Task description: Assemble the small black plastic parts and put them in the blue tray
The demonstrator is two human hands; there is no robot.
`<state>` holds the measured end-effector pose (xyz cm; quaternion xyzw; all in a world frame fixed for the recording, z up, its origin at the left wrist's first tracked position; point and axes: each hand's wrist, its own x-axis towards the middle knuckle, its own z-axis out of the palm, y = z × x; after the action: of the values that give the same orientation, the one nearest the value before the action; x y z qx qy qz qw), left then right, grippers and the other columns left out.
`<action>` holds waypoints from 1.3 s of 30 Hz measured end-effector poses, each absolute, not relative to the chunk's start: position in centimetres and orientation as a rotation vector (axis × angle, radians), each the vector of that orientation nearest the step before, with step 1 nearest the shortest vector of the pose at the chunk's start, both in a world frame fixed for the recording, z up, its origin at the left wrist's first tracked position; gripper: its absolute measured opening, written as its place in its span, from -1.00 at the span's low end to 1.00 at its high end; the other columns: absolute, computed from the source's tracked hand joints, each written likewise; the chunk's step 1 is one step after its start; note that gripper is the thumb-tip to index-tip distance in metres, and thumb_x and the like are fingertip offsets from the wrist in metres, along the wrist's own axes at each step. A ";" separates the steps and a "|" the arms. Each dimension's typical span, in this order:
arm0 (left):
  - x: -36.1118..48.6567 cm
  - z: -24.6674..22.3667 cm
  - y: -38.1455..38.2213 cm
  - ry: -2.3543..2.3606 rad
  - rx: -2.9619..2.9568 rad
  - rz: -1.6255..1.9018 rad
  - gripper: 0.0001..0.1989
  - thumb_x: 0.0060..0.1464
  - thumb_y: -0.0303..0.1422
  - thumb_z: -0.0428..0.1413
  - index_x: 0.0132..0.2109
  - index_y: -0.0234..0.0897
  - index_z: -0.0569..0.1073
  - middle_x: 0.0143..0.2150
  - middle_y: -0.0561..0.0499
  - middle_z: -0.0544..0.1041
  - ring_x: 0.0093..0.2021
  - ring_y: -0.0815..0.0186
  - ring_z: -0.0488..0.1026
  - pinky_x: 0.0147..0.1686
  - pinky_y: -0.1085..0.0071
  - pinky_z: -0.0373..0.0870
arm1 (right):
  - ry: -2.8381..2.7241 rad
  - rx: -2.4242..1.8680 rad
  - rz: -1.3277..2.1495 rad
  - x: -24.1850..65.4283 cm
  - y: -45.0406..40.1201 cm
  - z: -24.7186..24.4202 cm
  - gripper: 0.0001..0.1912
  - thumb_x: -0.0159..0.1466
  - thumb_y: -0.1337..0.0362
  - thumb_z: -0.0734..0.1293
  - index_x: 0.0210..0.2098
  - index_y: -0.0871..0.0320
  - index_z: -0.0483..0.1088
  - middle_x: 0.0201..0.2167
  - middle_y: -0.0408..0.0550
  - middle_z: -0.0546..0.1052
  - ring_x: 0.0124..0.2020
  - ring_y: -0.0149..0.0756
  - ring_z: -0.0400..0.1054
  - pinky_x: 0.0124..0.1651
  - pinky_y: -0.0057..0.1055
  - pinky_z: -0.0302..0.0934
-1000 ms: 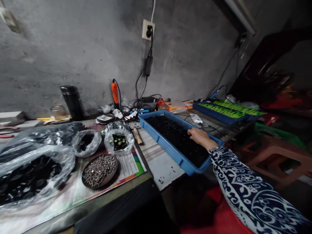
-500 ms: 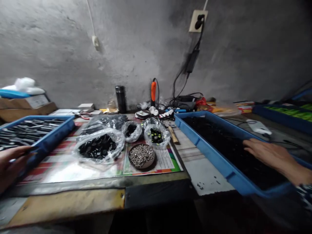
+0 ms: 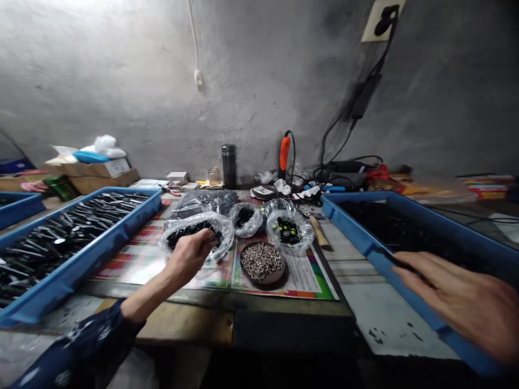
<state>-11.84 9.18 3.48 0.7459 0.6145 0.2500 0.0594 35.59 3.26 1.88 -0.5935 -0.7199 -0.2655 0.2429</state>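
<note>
My left hand is over the front of a clear plastic bag of black parts. Its thumb and fingers are pinched together; a small dark bit shows at the tips, but I cannot tell whether it is held or lies behind. My right hand, smeared by motion, is over the near side of the right blue tray, its fingers closed on a thin black strip-like piece. Dark parts fill that tray. Between the hands, a round dish holds many small metal pins.
At left stands a blue tray full of black and silver long parts. Smaller plastic bags of black and yellow-green pieces sit behind the dish. A wooden handle, a dark flask and an orange-handled tool are farther back.
My left hand has moved from the left tray to the bag of black parts. My right hand has come out of the right tray with a black piece. The view has turned left.
</note>
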 end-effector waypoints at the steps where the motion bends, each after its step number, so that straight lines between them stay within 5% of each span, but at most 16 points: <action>1: -11.0 3.7 10.0 1.871 2.272 0.734 -0.78 0.22 -0.28 0.00 -0.41 -0.20 0.32 -0.56 0.14 0.35 -0.48 0.35 0.35 -0.44 0.47 0.21 | -2.031 -1.464 -0.807 33.9 3.0 2.0 -0.56 0.46 -0.03 0.05 -0.11 -0.03 0.50 -0.17 -0.08 0.62 -0.35 -0.12 0.55 -0.44 -0.22 0.34; 14: -5.0 3.1 19.3 2.027 2.376 0.338 -0.78 0.30 -0.25 0.12 -0.05 -0.32 0.51 -0.05 -0.08 0.55 -0.06 0.19 0.52 -0.02 0.13 0.48 | -2.136 -0.983 -0.466 26.0 3.3 1.2 -0.80 0.51 0.27 0.11 -0.08 0.04 0.36 -0.30 -0.10 0.62 -0.39 -0.16 0.59 -0.43 -0.36 0.47; 24: -3.2 1.5 21.4 2.031 2.394 0.111 -0.75 0.29 -0.24 0.14 -0.01 -0.32 0.50 -0.02 -0.10 0.54 -0.05 0.17 0.52 -0.03 0.12 0.50 | -2.081 -0.948 -0.368 24.5 3.2 0.5 -0.81 0.49 0.35 0.13 -0.09 0.09 0.37 -0.31 -0.04 0.61 -0.39 -0.20 0.58 -0.43 -0.46 0.45; 39: -4.3 0.8 21.9 2.124 2.340 0.272 -0.74 0.29 -0.25 0.13 0.02 -0.29 0.49 0.00 -0.10 0.55 -0.01 0.16 0.52 0.01 0.09 0.48 | -2.027 -0.941 -0.331 23.7 3.4 -1.4 -0.79 0.51 0.39 0.13 -0.08 0.12 0.39 -0.27 -0.06 0.60 -0.33 -0.27 0.57 -0.25 -0.50 0.45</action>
<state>-4.32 21.85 0.85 0.7377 0.6695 0.0857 -0.0152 23.69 3.37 -1.44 -0.3765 -0.8113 -0.1325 0.4272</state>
